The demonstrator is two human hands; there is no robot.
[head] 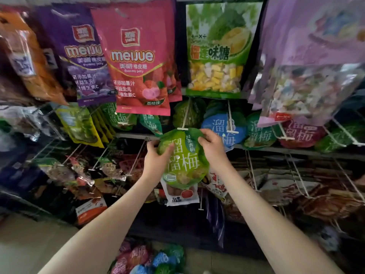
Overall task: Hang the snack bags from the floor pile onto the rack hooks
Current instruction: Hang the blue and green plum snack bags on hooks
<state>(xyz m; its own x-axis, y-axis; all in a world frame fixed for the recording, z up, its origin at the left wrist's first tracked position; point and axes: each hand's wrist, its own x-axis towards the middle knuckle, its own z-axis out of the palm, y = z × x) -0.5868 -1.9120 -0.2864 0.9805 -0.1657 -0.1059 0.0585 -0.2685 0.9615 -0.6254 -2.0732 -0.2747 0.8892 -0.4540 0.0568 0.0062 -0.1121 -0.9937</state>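
Observation:
A round green snack bag [182,165] with white characters is held up in front of the rack, its top edge just under the white tip of a rack hook [182,128]. My left hand [157,155] grips the bag's upper left edge, thumb on its front. My right hand [212,147] pinches the upper right edge. Whether the hook passes through the bag's hole cannot be told. At the bottom of the view, the floor pile [150,258] holds several pink, blue and green bags.
Above hang a purple gummy bag [83,56], a pink gummy bag [138,56], a durian candy bag [217,50] and a lilac bag [308,62]. A blue plum bag [219,127] and red plum bag [300,133] hang right of the hook. Lower hooks [136,155] carry dark snack packs.

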